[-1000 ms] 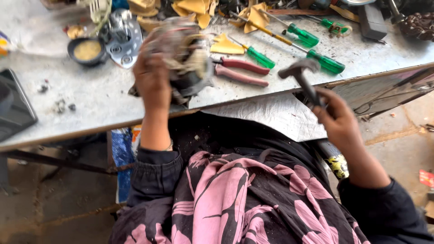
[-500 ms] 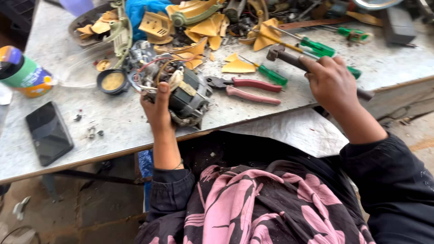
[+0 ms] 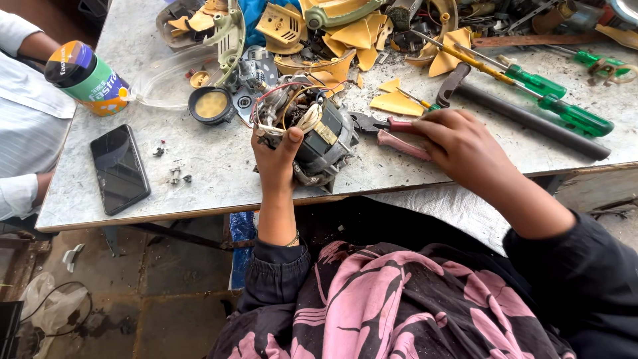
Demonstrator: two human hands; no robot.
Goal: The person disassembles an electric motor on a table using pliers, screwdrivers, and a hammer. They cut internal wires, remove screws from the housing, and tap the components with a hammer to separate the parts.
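- The worktop (image 3: 199,179) was crowded along its far side with broken yellow casing pieces (image 3: 352,33), so I judged the appliance's shell was already stripped off and the work well along.
- The motor (image 3: 312,129) sat near the front edge, bare of housing, with red and white wires (image 3: 286,100) looped loose over its top; it looked not yet taken apart itself.
- A hammer (image 3: 525,116) lay on the worktop beyond my right hand, apart from it, with two green screwdrivers (image 3: 558,100) just behind.
- My left hand (image 3: 276,149) gripped the motor from its near side, fingers (image 3: 292,136) curled over its top, steadying it.
- My right hand (image 3: 462,149) rested on the pink-handled pliers (image 3: 392,129) just beside the motor; I could not tell whether those fingers had closed on the handles.
- A phone (image 3: 119,169) and small loose screws (image 3: 174,174) lay to the left, untouched.
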